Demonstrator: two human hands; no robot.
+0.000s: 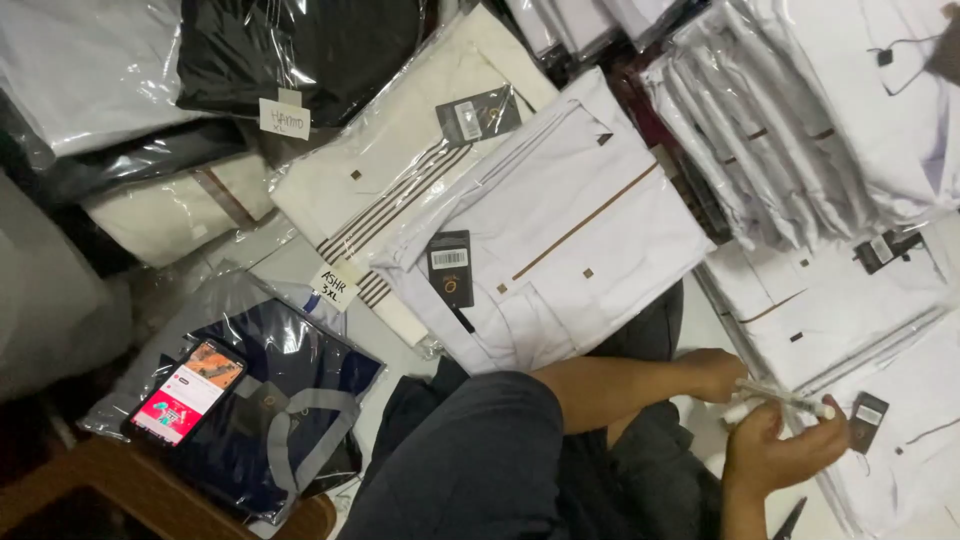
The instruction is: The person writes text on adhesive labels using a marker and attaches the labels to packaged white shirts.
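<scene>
My left hand (712,372) and my right hand (775,450) meet at the lower right, above dark trousers. Both grip a thin white marker (785,398), the left hand at one end and the right hand's fingers curled round the other end. Just beyond the hands lies a bagged white shirt (830,310) with a small dark tag (866,417) beside it. A folded white shirt (570,220) with brown trim and a black hang tag lies unbagged in the middle, to the left of my left forearm.
Bagged shirts, white, cream and black, are stacked all around, some with handwritten paper labels (284,117). A phone (186,392) with a lit screen rests on a bagged navy garment (290,400) at the lower left. A dark scissor-like tip (790,520) shows at the bottom edge.
</scene>
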